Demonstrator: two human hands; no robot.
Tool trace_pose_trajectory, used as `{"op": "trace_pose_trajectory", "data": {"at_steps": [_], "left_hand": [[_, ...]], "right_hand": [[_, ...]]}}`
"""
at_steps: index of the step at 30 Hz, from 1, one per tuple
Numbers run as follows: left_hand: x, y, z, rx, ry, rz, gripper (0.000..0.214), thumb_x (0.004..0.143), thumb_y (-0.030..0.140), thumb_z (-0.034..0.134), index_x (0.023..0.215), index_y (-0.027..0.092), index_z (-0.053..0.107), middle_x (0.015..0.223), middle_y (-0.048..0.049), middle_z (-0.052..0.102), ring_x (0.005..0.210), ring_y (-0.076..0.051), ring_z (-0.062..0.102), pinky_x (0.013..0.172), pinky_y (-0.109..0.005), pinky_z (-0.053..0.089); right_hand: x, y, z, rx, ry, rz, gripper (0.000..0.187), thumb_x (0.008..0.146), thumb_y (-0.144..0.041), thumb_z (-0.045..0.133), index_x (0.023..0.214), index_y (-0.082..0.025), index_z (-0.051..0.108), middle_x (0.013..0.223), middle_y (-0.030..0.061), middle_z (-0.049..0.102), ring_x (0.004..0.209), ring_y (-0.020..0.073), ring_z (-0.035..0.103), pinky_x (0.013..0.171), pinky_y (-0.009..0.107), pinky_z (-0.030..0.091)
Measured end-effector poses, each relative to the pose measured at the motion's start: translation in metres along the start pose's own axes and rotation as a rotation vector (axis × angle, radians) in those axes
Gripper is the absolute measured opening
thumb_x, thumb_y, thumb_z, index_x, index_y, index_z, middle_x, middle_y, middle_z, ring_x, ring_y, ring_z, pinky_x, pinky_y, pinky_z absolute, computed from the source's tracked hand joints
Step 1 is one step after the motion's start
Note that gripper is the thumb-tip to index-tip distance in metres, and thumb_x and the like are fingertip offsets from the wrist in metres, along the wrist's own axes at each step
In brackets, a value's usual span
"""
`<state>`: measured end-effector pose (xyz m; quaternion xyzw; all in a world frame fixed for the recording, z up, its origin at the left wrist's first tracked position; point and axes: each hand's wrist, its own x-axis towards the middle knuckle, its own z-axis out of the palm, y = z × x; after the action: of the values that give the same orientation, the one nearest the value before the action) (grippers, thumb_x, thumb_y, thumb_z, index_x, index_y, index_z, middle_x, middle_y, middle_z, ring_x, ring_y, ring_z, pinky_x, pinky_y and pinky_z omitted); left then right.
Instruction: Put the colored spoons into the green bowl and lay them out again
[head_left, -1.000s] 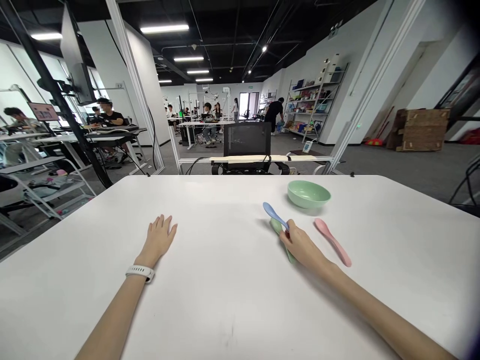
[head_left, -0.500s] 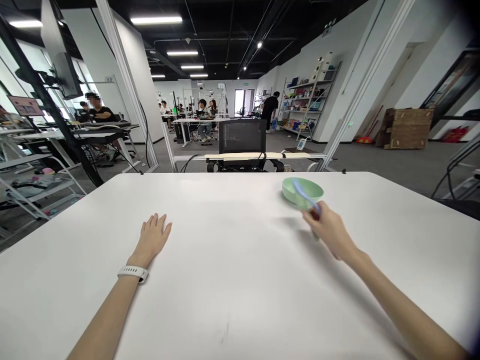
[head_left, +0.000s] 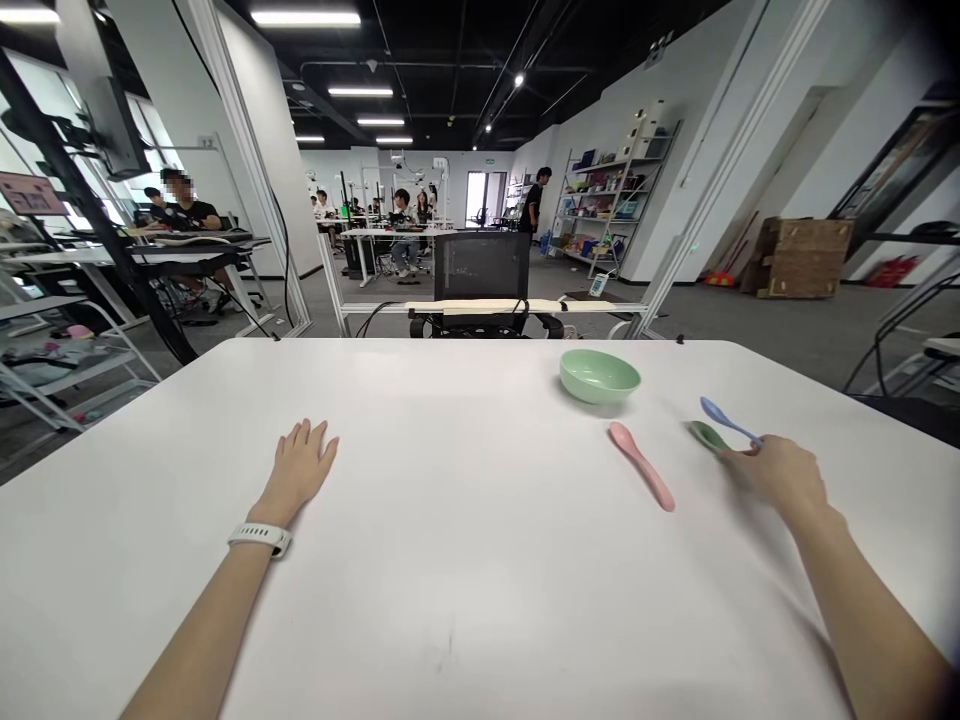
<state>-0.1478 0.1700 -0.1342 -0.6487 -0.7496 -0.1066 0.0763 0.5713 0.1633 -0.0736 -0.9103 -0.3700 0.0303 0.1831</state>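
One blue spoon [head_left: 726,418] is pinched in the right hand [head_left: 787,478], while a green spoon [head_left: 706,436] pokes out beneath its fingertips at the right of the white counter [head_left: 450,560]; whether it is gripped too, I cannot tell. The left hand [head_left: 301,465] lies palm down, fingers spread, and between the hands a pink spoon [head_left: 643,467] lies near a green bowl [head_left: 600,380]

Passage open across desk [head_left: 450,540] centre, between left grip [head_left: 300,468] and pink spoon [head_left: 641,466]. Spoon obstructs leftward travel from right grip [head_left: 781,476]; green bowl [head_left: 600,378] stands beyond.
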Motion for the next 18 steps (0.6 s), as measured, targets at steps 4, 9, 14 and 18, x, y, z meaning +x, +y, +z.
{"op": "trace_pose_trajectory", "data": {"at_steps": [4, 9, 14, 18], "left_hand": [[0.000, 0.001, 0.002, 0.002, 0.005, -0.008, 0.073, 0.113, 0.045, 0.030, 0.167, 0.009, 0.064, 0.179, -0.0276, 0.059, 0.168, -0.040, 0.054, 0.138, -0.062, 0.042], [-0.001, 0.002, 0.001, -0.011, 0.031, -0.003, 0.072, 0.112, 0.045, 0.031, 0.164, 0.010, 0.066, 0.177, -0.0280, 0.061, 0.165, -0.041, 0.058, 0.136, -0.064, 0.044], [-0.001, 0.002, -0.001, -0.021, 0.029, 0.002, 0.074, 0.111, 0.046, 0.030, 0.163, 0.008, 0.067, 0.175, -0.0295, 0.062, 0.165, -0.042, 0.058, 0.135, -0.065, 0.045], [0.001, -0.001, 0.001, -0.025, 0.044, 0.007, 0.076, 0.109, 0.048, 0.029, 0.163, 0.009, 0.068, 0.174, -0.0283, 0.063, 0.164, -0.041, 0.058, 0.135, -0.062, 0.045]], "right_hand": [[0.006, 0.003, 0.011, -0.064, -0.017, 0.020, 0.012, 0.102, -0.029, 0.071, 0.096, -0.021, 0.077, 0.099, 0.0266, 0.079, 0.093, 0.0386, 0.075, 0.073, 0.043, 0.048], [0.005, 0.005, 0.011, -0.001, 0.040, 0.012, 0.010, 0.099, -0.019, 0.068, 0.094, -0.020, 0.077, 0.091, 0.0225, 0.077, 0.082, 0.0331, 0.070, 0.071, 0.042, 0.047], [-0.002, 0.001, 0.002, 0.136, 0.097, -0.010, 0.043, 0.085, -0.004, 0.071, 0.060, -0.030, 0.049, 0.067, 0.0101, 0.060, 0.060, 0.0201, 0.045, 0.066, 0.041, 0.043], [-0.011, -0.002, -0.005, 0.208, 0.134, -0.044, 0.044, 0.084, -0.003, 0.069, 0.059, -0.031, 0.045, 0.063, 0.0042, 0.054, 0.057, 0.0173, 0.040, 0.062, 0.037, 0.040]]}}
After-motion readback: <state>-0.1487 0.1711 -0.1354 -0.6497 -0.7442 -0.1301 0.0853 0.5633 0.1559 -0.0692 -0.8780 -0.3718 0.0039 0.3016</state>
